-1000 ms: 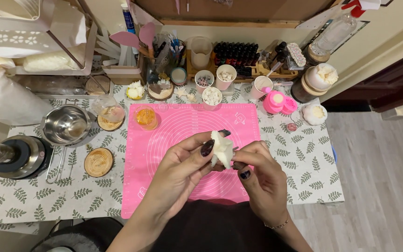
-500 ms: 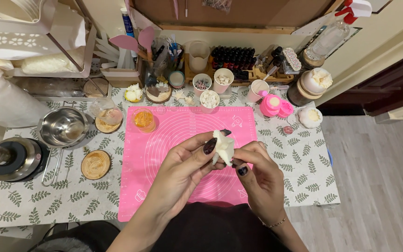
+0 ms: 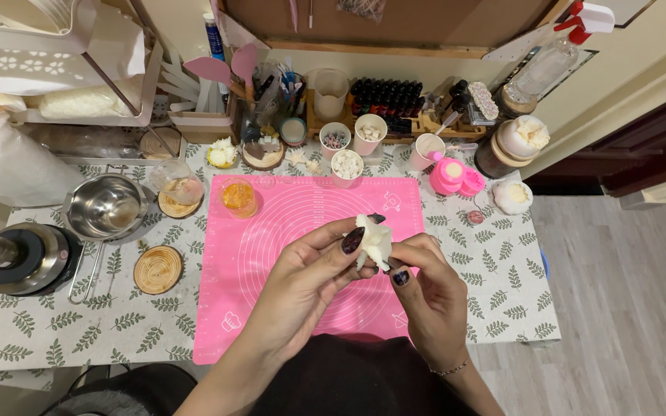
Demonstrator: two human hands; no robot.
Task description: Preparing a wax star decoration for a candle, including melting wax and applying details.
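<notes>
While both hands have held position over the last second, left hand (image 3: 314, 281) and right hand (image 3: 425, 296) stay pinched on the white wax piece (image 3: 374, 240) above the pink mat (image 3: 271, 231), so shaping continues.

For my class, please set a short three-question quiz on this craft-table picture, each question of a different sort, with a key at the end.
1. True or false: both the left hand and the right hand hold the small cream-white flower-shaped piece.
2. Multiple choice: the hands are above which surface? A) the pink silicone mat B) the steel bowl C) the wooden coaster
3. Fill in: the small glass at the mat's upper left corner holds an ______-coloured liquid.

Key: 1 true; 2 A; 3 orange.
</notes>
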